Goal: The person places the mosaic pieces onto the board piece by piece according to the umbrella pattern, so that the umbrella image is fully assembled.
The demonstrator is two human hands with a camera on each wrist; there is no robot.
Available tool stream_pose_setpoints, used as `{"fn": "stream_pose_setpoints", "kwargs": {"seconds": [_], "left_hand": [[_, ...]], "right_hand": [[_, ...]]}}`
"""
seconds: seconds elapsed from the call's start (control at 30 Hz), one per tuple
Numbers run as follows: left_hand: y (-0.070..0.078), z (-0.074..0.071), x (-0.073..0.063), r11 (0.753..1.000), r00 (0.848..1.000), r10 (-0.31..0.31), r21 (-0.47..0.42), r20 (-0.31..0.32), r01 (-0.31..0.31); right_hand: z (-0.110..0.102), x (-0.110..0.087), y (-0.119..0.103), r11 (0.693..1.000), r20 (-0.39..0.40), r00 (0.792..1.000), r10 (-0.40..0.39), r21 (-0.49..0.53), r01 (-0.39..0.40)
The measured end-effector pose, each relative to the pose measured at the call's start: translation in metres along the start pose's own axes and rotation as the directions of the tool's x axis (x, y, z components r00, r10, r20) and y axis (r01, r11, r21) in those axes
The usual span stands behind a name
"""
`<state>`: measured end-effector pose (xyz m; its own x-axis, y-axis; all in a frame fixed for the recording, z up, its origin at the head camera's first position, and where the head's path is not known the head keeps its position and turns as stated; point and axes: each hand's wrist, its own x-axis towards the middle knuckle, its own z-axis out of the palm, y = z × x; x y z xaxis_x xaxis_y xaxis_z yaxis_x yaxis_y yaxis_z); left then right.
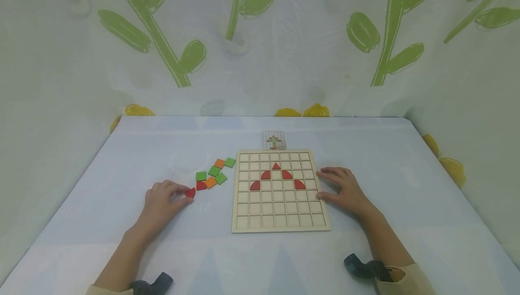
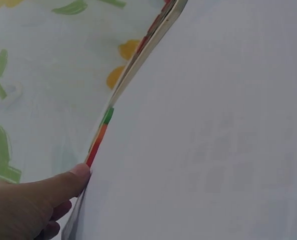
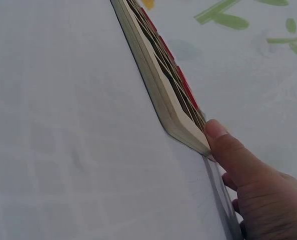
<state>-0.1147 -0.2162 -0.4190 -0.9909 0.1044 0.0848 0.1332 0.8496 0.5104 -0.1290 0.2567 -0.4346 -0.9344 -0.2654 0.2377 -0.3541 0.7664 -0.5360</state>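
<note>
My left hand (image 1: 161, 202) pinches a red quarter-circle tile (image 1: 190, 193) between thumb and forefinger, low at the table left of the loose tiles. In the left wrist view the thumb of that hand (image 2: 43, 200) covers the tile. A square wooden grid board (image 1: 281, 231) lies flat in the middle. On it sit a red triangle tile (image 1: 276, 166) and several red quarter-circle tiles (image 1: 266, 175), stepping down to both sides. My right hand (image 1: 345, 191) rests at the board's right edge, fingers loosely spread, with the thumb (image 3: 223, 137) touching the rim.
Loose green tiles (image 1: 201, 176), orange tiles (image 1: 211, 182) and another red tile (image 1: 201, 186) lie between my left hand and the board. A small pattern card (image 1: 274, 140) stands just behind the board. The white table (image 1: 365, 141) meets a leaf-patterned wall behind.
</note>
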Motion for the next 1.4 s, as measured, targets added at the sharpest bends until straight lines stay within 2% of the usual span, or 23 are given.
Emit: {"fn": "stream_pose_setpoints", "kwargs": {"seconds": [0.17,0.4,0.7,1.17,1.3,1.4], "left_hand": [[-0.001,0.001,-0.003,0.998,0.998,0.053,-0.044,0.016,-0.053],[0.007,0.003,-0.003,0.986,0.991,0.130,-0.101,-0.006,-0.130],[0.019,0.011,0.000,0.982,0.988,0.156,-0.109,-0.009,-0.156],[0.041,0.024,0.008,0.975,0.981,0.192,-0.118,0.035,-0.187],[0.047,0.028,0.011,0.972,0.976,0.209,-0.121,0.063,-0.201],[0.052,0.031,0.013,0.964,0.966,0.248,-0.113,0.068,-0.239]], "right_hand": [[0.000,0.000,0.000,1.000,-0.002,1.000,-0.005,-0.002,0.005],[0.000,-0.001,-0.001,1.000,0.004,1.000,0.002,-0.005,-0.002],[-0.001,-0.001,0.000,1.000,0.000,1.000,0.012,-0.016,-0.012],[0.000,0.000,-0.001,1.000,0.010,1.000,0.012,-0.001,-0.012],[0.000,-0.001,-0.001,1.000,0.014,1.000,0.023,-0.006,-0.022],[-0.001,-0.002,-0.001,1.000,0.014,1.000,0.026,-0.010,-0.026]]}}
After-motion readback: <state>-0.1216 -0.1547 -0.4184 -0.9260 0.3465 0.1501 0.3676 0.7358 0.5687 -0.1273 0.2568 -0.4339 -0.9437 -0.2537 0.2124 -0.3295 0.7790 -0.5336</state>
